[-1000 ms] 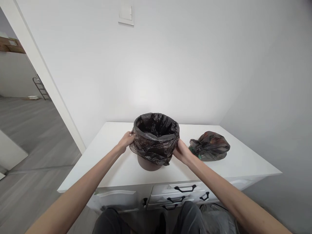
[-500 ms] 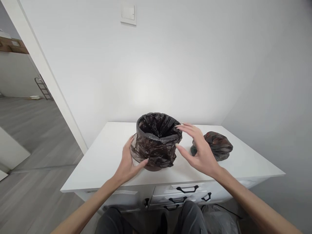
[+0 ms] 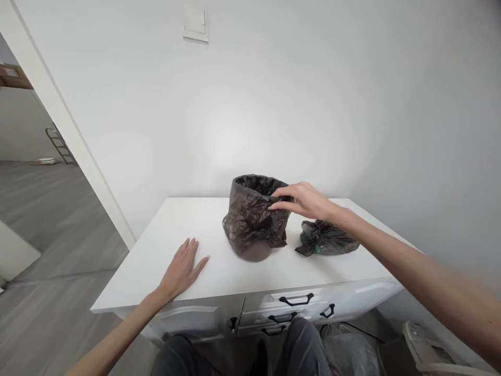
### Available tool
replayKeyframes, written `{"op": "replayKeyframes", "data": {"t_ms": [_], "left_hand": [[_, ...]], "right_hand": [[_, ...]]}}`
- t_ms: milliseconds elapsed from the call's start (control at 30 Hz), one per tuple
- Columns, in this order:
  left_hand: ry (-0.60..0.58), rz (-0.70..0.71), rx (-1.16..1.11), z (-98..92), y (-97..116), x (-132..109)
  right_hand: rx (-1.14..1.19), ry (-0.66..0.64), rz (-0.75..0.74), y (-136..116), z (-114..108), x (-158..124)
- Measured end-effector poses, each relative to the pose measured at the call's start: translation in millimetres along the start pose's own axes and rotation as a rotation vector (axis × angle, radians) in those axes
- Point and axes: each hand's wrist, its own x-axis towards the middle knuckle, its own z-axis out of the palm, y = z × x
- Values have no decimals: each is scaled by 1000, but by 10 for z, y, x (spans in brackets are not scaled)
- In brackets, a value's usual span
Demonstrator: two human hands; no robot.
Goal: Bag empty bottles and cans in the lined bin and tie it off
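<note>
A small round trash bin [image 3: 256, 253] is lined with a black plastic bag [image 3: 256, 214] folded over its rim. It leans a little, and the brown underside of the bin shows below the bag. My right hand [image 3: 303, 200] pinches the right side of the rim, thumb outside and fingers at the inner edge. To the left, my left hand [image 3: 182, 269] lies flat with fingers stretched on the white cabinet top [image 3: 156, 245], apart from the bin. A knotted dark bag [image 3: 326, 240] with something green inside lies under my right forearm.
Black-handled drawers [image 3: 296, 300] face me below the top. A light switch [image 3: 195, 23] is on the wall behind. A doorway stands at the left. By my knees on the floor are a clear plastic bag [image 3: 350, 350] and a beige appliance [image 3: 430, 347].
My left hand has let go of the bin's side and moved down onto the cabinet top. My right hand has closed on the rim, and the bin has tilted.
</note>
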Motion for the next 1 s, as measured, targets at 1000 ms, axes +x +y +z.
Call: {"op": "replayKeyframes", "data": {"t_ms": [1000], "left_hand": [[-7,-24,69,-67,157,-55]], "right_hand": [[-246,289,370,1104,739,-1096]]}}
